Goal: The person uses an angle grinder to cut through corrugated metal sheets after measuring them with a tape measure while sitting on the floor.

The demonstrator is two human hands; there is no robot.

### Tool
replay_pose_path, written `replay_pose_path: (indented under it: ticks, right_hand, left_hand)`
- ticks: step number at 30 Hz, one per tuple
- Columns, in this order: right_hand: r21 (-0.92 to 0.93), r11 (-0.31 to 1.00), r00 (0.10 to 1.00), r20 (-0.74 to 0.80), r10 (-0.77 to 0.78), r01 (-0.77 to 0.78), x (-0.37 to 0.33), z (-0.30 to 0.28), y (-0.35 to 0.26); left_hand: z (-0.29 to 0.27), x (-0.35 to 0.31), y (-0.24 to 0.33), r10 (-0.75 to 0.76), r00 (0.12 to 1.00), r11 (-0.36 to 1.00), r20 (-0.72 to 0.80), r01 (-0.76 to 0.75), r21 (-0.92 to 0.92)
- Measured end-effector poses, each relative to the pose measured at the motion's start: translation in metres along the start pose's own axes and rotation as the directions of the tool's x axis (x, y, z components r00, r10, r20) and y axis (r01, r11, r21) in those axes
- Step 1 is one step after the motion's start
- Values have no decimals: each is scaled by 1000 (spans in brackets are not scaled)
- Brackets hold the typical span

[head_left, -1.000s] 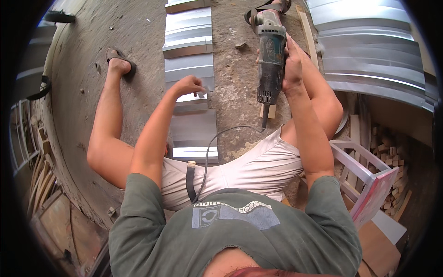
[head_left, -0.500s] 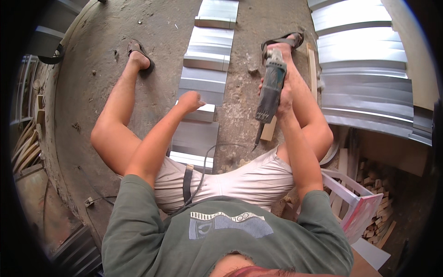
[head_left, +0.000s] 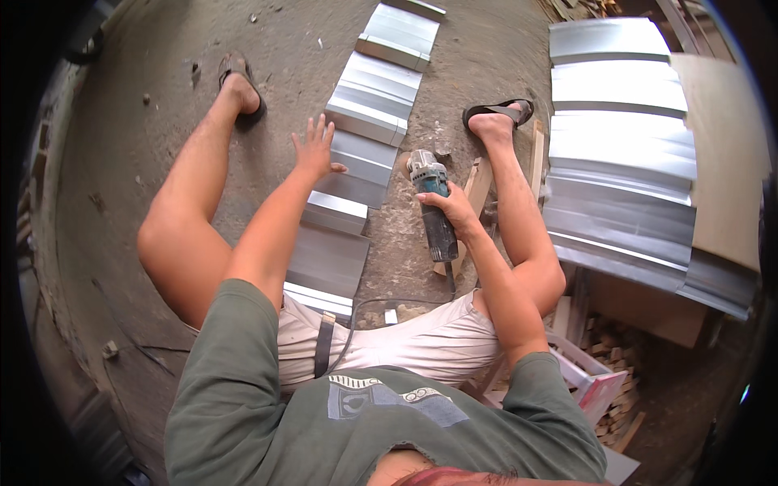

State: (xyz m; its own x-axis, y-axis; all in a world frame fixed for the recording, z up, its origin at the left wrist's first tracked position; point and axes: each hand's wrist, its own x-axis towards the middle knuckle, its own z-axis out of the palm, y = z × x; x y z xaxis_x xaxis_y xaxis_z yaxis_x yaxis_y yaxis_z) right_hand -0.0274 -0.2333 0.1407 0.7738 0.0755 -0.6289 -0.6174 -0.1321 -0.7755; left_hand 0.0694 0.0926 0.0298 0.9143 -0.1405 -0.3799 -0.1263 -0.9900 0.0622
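Wood offcuts (head_left: 617, 353) lie piled on this dusty floor (head_left: 162, 73). The right hand (head_left: 455, 212) grips a scuffed teal-and-black grinder (head_left: 440, 235); the left hand (head_left: 314, 151) spreads open near shiny ribbed metal (head_left: 377, 89).

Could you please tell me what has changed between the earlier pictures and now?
The left grip has opened, releasing its small pinched piece, and spreads at the left edge of the metal strip. The right grip brought the grinder leftward, from in front of the right leg to beside the strip. Unchanged: the grinder is held, and the strip lies on the floor.
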Motion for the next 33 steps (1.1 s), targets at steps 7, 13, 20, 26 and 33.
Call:
replay_pose_path:
  ticks: [7,13,20,26,33]
  right_hand:
    - [-54,991,990,58,128,-125,19,-1,-14]
    - [-46,981,981,29,190,-189,25,-9,-28]
    - [334,923,982,59,181,-190,24,-11,-7]
    - [377,921,994,64,84,-102,21,-14,-2]
    - [738,653,983,178,51,-168,32,-9,11]
  left_hand:
    - [29,-6,-15,-69,994,986,-86,55,-156]
    - [24,5,-12,-88,976,960,-200,30,-278]
    - [-15,54,5,142,937,977,-320,-185,-108]
    - [-24,66,10,195,977,980,-85,-197,-14]
    - [-26,48,29,228,973,961,-42,-218,168]
